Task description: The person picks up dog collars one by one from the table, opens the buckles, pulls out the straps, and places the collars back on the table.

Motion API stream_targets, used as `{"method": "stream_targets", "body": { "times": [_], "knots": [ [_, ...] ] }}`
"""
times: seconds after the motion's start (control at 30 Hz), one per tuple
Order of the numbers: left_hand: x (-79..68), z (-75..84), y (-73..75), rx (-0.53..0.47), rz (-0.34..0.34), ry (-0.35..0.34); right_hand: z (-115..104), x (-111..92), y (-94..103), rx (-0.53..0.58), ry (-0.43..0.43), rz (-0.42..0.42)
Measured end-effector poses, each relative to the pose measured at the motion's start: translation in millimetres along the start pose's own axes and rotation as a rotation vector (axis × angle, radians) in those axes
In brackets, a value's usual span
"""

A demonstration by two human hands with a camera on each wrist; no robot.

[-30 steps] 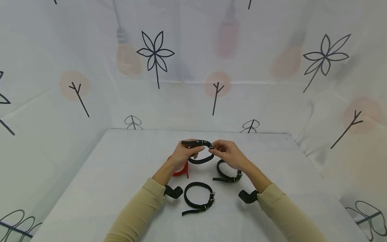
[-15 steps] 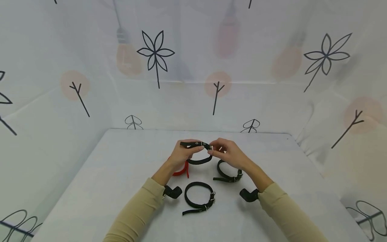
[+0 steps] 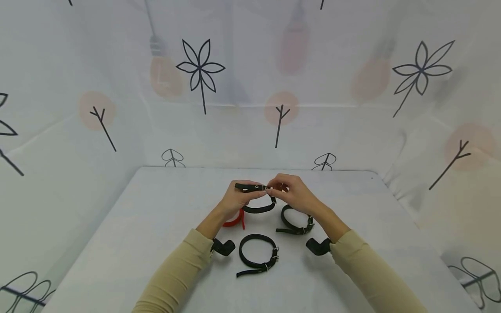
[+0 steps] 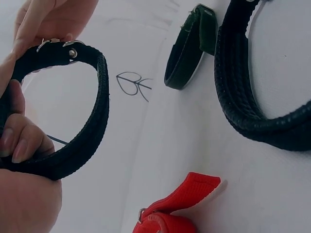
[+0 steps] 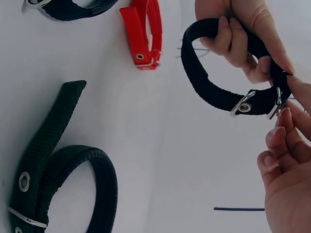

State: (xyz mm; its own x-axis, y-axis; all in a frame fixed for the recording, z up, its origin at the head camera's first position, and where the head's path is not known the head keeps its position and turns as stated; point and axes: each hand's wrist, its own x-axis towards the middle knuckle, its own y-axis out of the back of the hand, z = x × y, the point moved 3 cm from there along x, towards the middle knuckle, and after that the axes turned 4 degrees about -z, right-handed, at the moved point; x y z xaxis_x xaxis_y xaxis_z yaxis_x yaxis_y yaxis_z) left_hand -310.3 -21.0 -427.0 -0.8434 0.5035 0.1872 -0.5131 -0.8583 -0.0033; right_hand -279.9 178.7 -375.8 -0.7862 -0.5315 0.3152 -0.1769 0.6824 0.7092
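A black collar (image 3: 259, 210) with metal eyelets is held up above the table, bent into a loop. My left hand (image 3: 233, 196) grips its strap, fingers curled through the loop in the right wrist view. With thumb and fingertips, my right hand (image 3: 294, 192) pinches the collar by its buckle (image 5: 275, 108). A metal D-ring (image 5: 242, 103) sits beside that buckle. The strap's free end (image 3: 243, 187) points left over my left thumb. Below my left hand lies a red collar (image 3: 234, 221), partly hidden in the head view.
On the white table (image 3: 156, 243), a dark collar (image 3: 294, 229) lies under my right hand; another black one (image 3: 256, 264) lies nearer the front, between the forearms. Both are looped with tails pointing left. Patterned white cloth (image 3: 242, 139) stands behind the table.
My right hand has moved slightly left and up along the held collar, and its fingers now cover more of the strap near the buckle. The left hand has barely moved; the other collars stay put.
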Motion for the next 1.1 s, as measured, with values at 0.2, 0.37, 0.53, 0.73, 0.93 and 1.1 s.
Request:
{"method": "stream_targets", "body": {
  "times": [0.2, 0.37, 0.53, 0.73, 0.93, 1.1],
  "knots": [
    [-1.2, 0.3, 2.6, -0.021, 0.007, -0.009, -0.9, -1.2, 2.1, 0.0, -0.027, 0.0],
    [-2.2, 2.0, 4.9, -0.055, 0.017, -0.016, 0.9, -4.1, 5.3, 0.021, -0.031, 0.028],
    [-2.9, 7.0, 4.8, -0.055, 0.02, -0.029, 0.4, -4.7, 7.8, 0.053, 0.006, 0.044],
    [-3.1, 9.7, 5.3, -0.054, 0.026, -0.034, -0.4, -6.0, 10.2, 0.068, -0.004, 0.037],
    [-4.3, 10.0, 7.2, 0.033, 0.015, -0.054, -3.4, -3.4, 9.3, 0.015, 0.073, 0.012],
    [-4.5, 10.3, 6.1, 0.056, -0.015, -0.073, -6.7, 0.8, 6.4, 0.016, 0.12, 0.001]
  ]
}}
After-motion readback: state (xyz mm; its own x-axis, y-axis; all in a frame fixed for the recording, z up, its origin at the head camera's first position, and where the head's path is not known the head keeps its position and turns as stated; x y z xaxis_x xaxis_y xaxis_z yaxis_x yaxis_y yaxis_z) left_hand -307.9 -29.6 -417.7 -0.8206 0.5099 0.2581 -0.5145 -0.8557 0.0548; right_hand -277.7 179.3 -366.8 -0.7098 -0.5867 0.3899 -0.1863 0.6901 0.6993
